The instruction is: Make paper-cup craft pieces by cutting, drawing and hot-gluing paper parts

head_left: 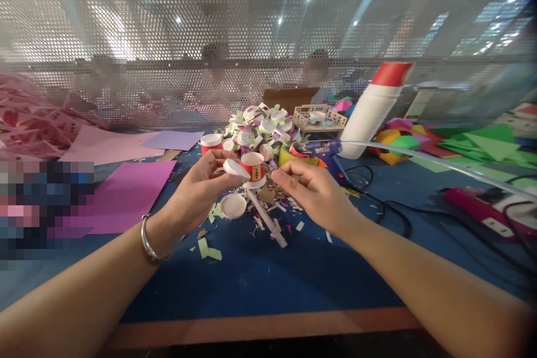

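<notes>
My left hand point(188, 189), with a bangle at the wrist, pinches a small white paper cup base point(235, 169), shallow and round, between thumb and fingers. Across from it, my right hand point(323, 197) has its thumb and fingertips pressed together; anything between them is too small to make out. A red and white paper cup point(253, 170) stands upright between the hands. Below it lie another shallow white cup base point(233, 206) and a pale translucent stick point(267, 219). Behind my left fingers is a second red cup point(210, 142), partly hidden.
A heap of cut paper pieces point(262, 126) rises behind the cups. A blue glue gun point(321, 149) rests right of it, by a tall cup stack point(371, 112). A pink power strip point(489, 210) and cables lie right; purple paper point(130, 196) lies left. Perforated metal point(235, 22) stands behind.
</notes>
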A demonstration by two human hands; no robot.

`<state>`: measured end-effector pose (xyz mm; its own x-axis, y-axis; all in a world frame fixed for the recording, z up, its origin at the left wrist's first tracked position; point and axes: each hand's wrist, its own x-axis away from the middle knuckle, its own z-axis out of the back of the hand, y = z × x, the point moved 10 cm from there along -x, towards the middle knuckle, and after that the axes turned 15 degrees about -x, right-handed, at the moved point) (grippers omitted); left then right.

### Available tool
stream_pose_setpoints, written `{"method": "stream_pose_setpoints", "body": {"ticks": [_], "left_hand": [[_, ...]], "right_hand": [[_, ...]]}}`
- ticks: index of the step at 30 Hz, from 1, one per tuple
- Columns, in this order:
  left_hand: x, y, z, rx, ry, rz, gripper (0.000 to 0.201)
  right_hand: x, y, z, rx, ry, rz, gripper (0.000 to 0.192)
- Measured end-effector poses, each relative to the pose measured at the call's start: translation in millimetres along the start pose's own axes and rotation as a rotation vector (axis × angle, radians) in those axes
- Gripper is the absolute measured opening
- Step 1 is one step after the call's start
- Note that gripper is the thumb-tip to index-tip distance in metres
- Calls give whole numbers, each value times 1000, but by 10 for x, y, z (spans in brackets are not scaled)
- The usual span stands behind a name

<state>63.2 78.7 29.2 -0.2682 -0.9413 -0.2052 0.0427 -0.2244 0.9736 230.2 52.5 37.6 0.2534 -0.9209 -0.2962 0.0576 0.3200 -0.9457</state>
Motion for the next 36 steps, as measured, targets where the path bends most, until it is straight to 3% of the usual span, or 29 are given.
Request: {"method": "stream_pose_setpoints", "body": {"ticks": [4, 12, 24, 28, 31, 33, 36], "left_hand": [[-10, 2, -15, -7, -31, -26, 34], [128, 262, -190, -27, -134, -231, 44], [271, 195, -453, 29, -243, -209, 49], [277, 124, -474, 104, -262, -94, 58], [266, 18, -504, 215, -282, 65, 46], [278, -82, -582, 283, -351, 194, 32], [332, -209, -709, 346, -478, 353, 40]], "right_hand": [[4, 18, -4, 13, -13, 7, 36], [3, 31, 9, -40, 7, -13, 33], [-6, 8, -15, -122, 33, -9, 24], [-4, -30, 9, -117, 45, 36, 19], [3, -50, 22, -105, 52, 76, 21], [7, -53, 30, -82, 60, 91, 22], [16, -58, 23, -26, 59, 107, 22]]}}
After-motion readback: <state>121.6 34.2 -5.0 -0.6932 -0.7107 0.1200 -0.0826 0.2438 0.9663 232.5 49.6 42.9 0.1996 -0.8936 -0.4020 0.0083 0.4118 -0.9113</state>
